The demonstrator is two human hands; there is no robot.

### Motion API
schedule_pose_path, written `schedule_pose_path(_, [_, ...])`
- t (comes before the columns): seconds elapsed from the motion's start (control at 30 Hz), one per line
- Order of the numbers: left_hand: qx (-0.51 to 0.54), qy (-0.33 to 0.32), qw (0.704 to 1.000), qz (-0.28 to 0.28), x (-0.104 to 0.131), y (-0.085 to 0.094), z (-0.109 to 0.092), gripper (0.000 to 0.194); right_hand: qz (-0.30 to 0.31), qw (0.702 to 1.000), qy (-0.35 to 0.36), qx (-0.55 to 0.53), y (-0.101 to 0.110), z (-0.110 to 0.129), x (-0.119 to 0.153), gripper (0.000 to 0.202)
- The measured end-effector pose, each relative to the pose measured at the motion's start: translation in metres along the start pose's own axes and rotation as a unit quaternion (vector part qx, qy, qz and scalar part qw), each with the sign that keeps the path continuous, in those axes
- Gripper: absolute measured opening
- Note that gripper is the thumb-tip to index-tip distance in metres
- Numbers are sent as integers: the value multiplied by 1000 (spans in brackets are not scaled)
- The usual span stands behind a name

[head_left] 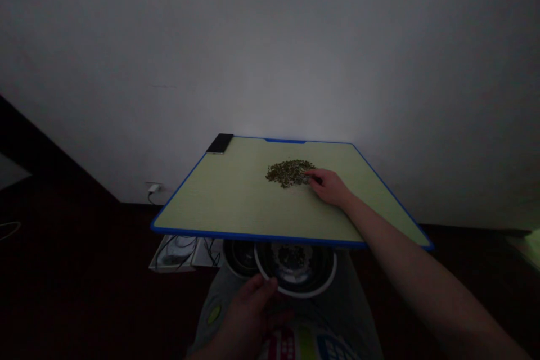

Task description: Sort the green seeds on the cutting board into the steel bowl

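Observation:
A loose pile of small greenish-brown bits [289, 172] lies on a pale yellow-green table [236, 197] with a blue edge. My right hand [328, 184] rests at the pile's right side, thumb and fingertips drawn toward each other; what they hold, if anything, is too small to name. Below the front edge, my left hand [253, 309] grips the near rim of a metal bowl [301, 294] over my lap. Some similar dark bits lie in that bowl. Partly behind it on the left is a second metal bowl [236, 267].
A black phone [220, 143] lies at the table's back left corner. White boxes with cables [177, 253] stand on the floor below left. A charger [154, 188] is plugged into the wall [270, 45] behind. A printed package [295, 343] is near my lap.

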State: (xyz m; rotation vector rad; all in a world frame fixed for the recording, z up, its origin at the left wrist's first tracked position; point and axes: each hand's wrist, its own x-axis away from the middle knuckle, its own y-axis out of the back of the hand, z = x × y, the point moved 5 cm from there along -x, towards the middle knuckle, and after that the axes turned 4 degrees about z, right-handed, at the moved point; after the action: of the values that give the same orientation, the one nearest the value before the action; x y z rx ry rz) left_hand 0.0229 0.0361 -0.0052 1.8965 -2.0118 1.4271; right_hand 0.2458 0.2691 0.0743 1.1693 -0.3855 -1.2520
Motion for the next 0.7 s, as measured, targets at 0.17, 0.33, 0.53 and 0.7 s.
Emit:
schedule_pose_path(0.17, [-6, -5, 1000, -1, 0, -2, 0, 21, 2, 1000, 8, -1, 0, 2, -1, 35])
schedule_pose_path(0.33, [-5, -3, 1000, -6, -1, -1, 1, 21, 6, 1000, 14, -12, -1, 3, -2, 35])
schedule_pose_path(0.53, [-6, 1, 1000, -5, -1, 2, 1, 20, 11, 1000, 17, -19, -1, 4, 0, 33])
schedule_pose_path(0.7, [0, 2, 1000, 10, 0, 0, 1, 15, 2, 1000, 10, -13, -1, 2, -1, 34])
